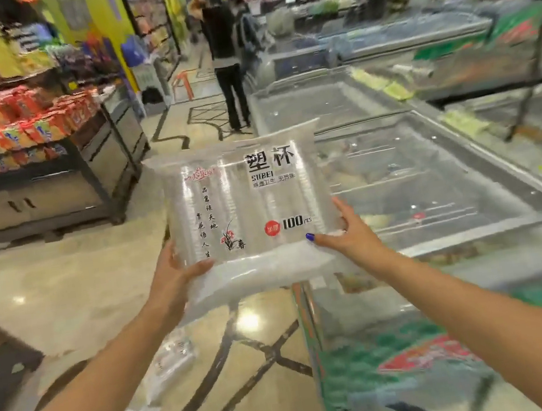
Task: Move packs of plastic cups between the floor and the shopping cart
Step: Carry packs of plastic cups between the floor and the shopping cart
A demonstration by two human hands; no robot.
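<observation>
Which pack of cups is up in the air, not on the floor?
The clear plastic pack of cups printed "100 pcs", held by both hands, left and right. The other clear packs lie on the tiled floor below.

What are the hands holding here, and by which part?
Both hands, left and right, grip the clear plastic pack of cups by its lower corners.
</observation>
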